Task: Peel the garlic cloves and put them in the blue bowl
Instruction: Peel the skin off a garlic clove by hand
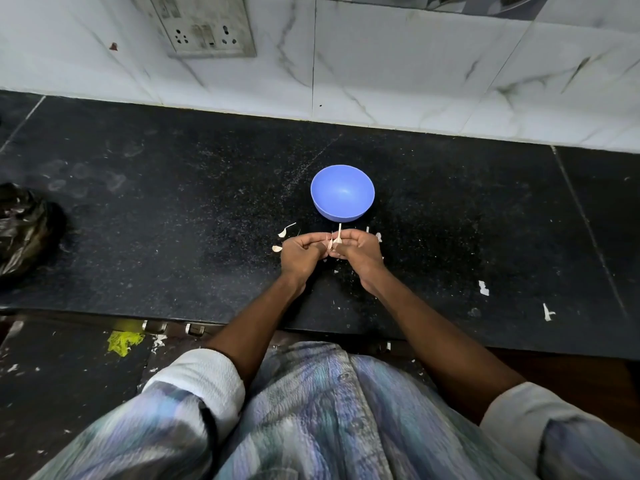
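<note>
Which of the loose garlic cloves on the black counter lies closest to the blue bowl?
The pale clove with the long tail; the other lies nearer the left hand.

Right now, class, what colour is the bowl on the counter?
Blue: the bowl shows best in the head view.

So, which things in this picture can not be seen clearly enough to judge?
- Garlic clove, head view: mostly covered by the fingers of the left hand and right hand; how much peel remains cannot be told.
- Pale bits left of the hands: too small to tell clove from peel.
- Black bag: cut off by the left edge.
- Blue bowl: near inner wall hidden by its rim.
</note>
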Available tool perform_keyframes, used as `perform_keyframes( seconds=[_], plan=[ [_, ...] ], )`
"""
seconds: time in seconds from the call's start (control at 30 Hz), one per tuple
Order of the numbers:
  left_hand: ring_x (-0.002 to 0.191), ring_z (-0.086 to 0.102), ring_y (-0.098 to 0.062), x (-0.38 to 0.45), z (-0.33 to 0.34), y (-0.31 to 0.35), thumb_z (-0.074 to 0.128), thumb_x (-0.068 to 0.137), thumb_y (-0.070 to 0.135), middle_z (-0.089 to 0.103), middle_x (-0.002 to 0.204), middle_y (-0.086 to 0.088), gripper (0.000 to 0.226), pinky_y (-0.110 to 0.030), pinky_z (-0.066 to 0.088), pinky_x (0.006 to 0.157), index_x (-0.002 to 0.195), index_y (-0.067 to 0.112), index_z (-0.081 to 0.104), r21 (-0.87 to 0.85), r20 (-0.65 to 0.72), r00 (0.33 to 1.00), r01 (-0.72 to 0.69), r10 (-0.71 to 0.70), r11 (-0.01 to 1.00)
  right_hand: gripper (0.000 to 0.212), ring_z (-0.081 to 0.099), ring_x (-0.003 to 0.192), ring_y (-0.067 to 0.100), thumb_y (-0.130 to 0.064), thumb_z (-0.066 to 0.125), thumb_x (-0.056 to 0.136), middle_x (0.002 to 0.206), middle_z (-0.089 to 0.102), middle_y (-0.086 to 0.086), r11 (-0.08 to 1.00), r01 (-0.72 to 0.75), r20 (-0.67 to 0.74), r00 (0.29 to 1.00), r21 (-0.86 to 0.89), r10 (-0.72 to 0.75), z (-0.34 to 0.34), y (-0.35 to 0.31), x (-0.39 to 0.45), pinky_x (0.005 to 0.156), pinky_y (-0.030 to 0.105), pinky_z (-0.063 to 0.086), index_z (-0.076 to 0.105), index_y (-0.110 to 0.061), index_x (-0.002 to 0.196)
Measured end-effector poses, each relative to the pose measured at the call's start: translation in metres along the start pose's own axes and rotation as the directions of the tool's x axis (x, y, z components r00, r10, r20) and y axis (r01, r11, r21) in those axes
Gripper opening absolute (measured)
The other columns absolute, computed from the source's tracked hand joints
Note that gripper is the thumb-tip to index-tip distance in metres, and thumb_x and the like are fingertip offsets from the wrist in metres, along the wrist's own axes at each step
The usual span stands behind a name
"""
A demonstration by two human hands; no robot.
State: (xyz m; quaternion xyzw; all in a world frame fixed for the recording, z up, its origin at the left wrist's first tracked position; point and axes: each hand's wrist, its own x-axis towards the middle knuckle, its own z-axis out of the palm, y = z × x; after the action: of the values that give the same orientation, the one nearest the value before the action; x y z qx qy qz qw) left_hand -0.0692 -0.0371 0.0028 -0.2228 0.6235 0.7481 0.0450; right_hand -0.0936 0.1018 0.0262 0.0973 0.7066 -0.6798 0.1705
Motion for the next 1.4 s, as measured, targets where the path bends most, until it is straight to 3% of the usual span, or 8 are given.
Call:
perform_keyframes(
  seconds=[0.23, 0.47, 0.63, 0.77, 1.0, 1.23, 1.33, 1.4],
  plan=[
    [0.085, 0.077, -0.021, -0.001, -0.006, 0.005, 0.074, 0.095, 0.002, 0.081, 0.095, -0.013, 0.011, -0.031, 0.064, 0.084, 0.103, 0.003, 0.080, 0.016, -0.010, 1.000, 0.016, -0.015, 1.000, 0.017, 0.076, 0.081, 0.023, 0.001, 0.079, 0.086, 0.092, 0.077, 0.022, 0.999, -0.018, -0.047, 0.999, 0.031, 0.019, 0.015, 0.000, 0.001, 0.073, 0.025, 0.062, 0.071, 0.004, 0.100],
    [0.081, 0.073, -0.007, 0.009, -0.029, 0.010, 0.076, 0.093, 0.005, 0.078, 0.089, 0.008, 0.016, -0.025, 0.060, 0.083, 0.097, 0.019, 0.083, 0.444, -0.213, 0.943, -0.141, 0.257, 0.885, 0.024, 0.075, 0.097, 0.025, 0.010, 0.066, 0.091, 0.104, 0.075, 0.017, 0.992, -0.076, -0.020, 0.997, 0.098, 0.078, 0.025, 0.000, 0.004, 0.088, 0.029, 0.062, 0.070, 0.005, 0.114],
    [0.089, 0.073, -0.005, 0.010, -0.037, 0.019, 0.069, 0.095, -0.001, 0.081, 0.100, 0.008, 0.028, -0.021, 0.056, 0.086, 0.102, 0.021, 0.084, 0.605, -0.142, 0.910, -0.232, 0.390, 0.761, 0.025, 0.075, 0.095, 0.027, 0.010, 0.061, 0.093, 0.103, 0.074, 0.016, 0.989, -0.100, -0.029, 0.994, 0.105, 0.104, 0.022, 0.003, 0.004, 0.088, 0.034, 0.063, 0.071, 0.000, 0.113],
    [0.096, 0.071, -0.005, 0.009, -0.037, 0.017, 0.054, 0.091, -0.015, 0.079, 0.106, 0.008, 0.050, -0.021, 0.054, 0.090, 0.112, 0.021, 0.081, 0.678, -0.087, 0.919, -0.229, 0.385, 0.699, 0.027, 0.073, 0.094, 0.021, 0.009, 0.064, 0.092, 0.105, 0.075, 0.015, 0.992, -0.105, -0.083, 0.990, 0.076, 0.111, 0.021, 0.006, 0.004, 0.077, 0.025, 0.062, 0.072, 0.001, 0.116],
    [0.082, 0.072, 0.005, 0.007, -0.043, 0.014, 0.076, 0.092, 0.000, 0.076, 0.086, 0.018, 0.025, -0.018, 0.059, 0.080, 0.100, 0.022, 0.083, 0.626, -0.053, 0.909, -0.292, 0.413, 0.723, 0.022, 0.075, 0.087, 0.022, 0.008, 0.070, 0.090, 0.096, 0.075, 0.016, 0.991, -0.084, -0.084, 0.992, 0.101, 0.093, 0.022, 0.009, 0.004, 0.085, 0.030, 0.063, 0.071, 0.007, 0.112],
    [0.099, 0.069, -0.011, 0.007, -0.042, 0.015, 0.062, 0.082, -0.022, 0.073, 0.108, 0.001, 0.050, -0.029, 0.059, 0.093, 0.109, 0.016, 0.081, 0.728, 0.023, 0.873, -0.348, 0.487, 0.591, 0.024, 0.076, 0.085, 0.022, 0.008, 0.070, 0.089, 0.101, 0.074, 0.020, 0.996, -0.078, -0.095, 0.992, 0.030, 0.081, 0.024, 0.012, 0.004, 0.088, 0.037, 0.063, 0.068, 0.008, 0.113],
    [0.122, 0.064, -0.021, 0.011, -0.040, 0.017, 0.074, 0.085, -0.008, 0.072, 0.124, -0.003, 0.039, -0.042, 0.051, 0.109, 0.115, 0.016, 0.081, 0.805, 0.125, 0.821, -0.413, 0.557, 0.426, 0.024, 0.075, 0.086, 0.022, 0.010, 0.069, 0.089, 0.098, 0.075, 0.019, 0.999, -0.050, -0.097, 0.994, -0.005, 0.049, 0.025, 0.010, 0.003, 0.088, 0.038, 0.063, 0.069, 0.007, 0.113],
    [0.111, 0.069, -0.016, 0.010, -0.036, 0.019, 0.083, 0.087, 0.011, 0.074, 0.117, 0.001, 0.023, -0.039, 0.057, 0.099, 0.109, 0.019, 0.083, 0.760, 0.101, 0.840, -0.411, 0.533, 0.504, 0.023, 0.075, 0.089, 0.025, 0.008, 0.071, 0.088, 0.097, 0.075, 0.019, 1.000, -0.025, -0.102, 0.994, 0.000, 0.025, 0.026, 0.008, 0.002, 0.085, 0.037, 0.064, 0.070, 0.005, 0.110]
  ],
)
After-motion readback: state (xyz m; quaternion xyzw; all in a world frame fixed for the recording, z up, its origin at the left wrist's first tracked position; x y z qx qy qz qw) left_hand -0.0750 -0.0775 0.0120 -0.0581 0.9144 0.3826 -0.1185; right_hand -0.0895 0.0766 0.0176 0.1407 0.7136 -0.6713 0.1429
